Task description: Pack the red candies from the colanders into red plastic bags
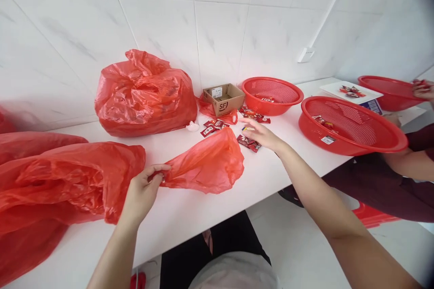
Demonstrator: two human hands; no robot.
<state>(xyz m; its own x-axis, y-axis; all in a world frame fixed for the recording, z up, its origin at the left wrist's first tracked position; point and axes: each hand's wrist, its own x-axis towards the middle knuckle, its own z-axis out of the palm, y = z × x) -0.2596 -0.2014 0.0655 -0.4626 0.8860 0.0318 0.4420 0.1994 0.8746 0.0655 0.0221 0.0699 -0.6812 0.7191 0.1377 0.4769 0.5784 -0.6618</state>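
White tiled wall point(162, 18) with grey veining, whole top of frame. White wall socket point(306, 55), upper right, pale trunking point(334, 2) running up from it. Brown carton point(231, 102), flaps open, "SF" printed on front, centre, just left of the round red basket point(273, 108). Wider red basket point(318, 134) with white label, right of frame; third red basket point(389, 98), far right, near a white box point(330, 86) with blue side. Right edge: co-worker in dark maroon clothing point(379, 189). Red stool point(371, 216) below, lower right; pale floor point(288, 244) under it.
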